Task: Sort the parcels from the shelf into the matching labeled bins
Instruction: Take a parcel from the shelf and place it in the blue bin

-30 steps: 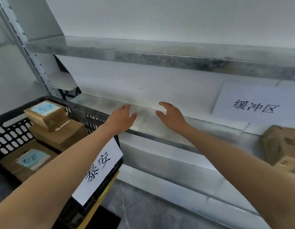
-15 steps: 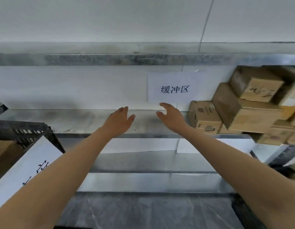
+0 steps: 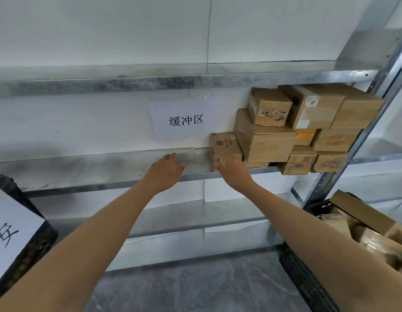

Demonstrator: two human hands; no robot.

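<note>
The right hand (image 3: 235, 171) is at the lower front of a small box (image 3: 224, 146), its fingers laid up against the cardboard. They are blurred, so I cannot tell whether they have closed on it or only touch it. The left hand (image 3: 166, 172) hovers just to the left, palm down, fingers straight and loosely spread, holding nothing, over the bare metal of the shelf (image 3: 94, 170). The box stands at the shelf's front edge, at the left end of a pile of parcels (image 3: 308, 131) and touching the big carton beside it. The pile is stacked in about three layers and fills the right end of the shelf as far as the slanting post (image 3: 362, 140). One upper carton bears handwriting on its front. On the wall behind the shelf, just left of the pile, hangs a white sign (image 3: 184, 120) printed with three black characters. Low on the left is a black bin (image 3: 41, 242) with a white label (image 3: 13, 228) on its side, partly cut off by the frame. Low on the right, past the right forearm, another black bin (image 3: 303, 273) holds several brown boxes (image 3: 362, 212). Grey floor (image 3: 195, 289) shows between the two arms.
</note>
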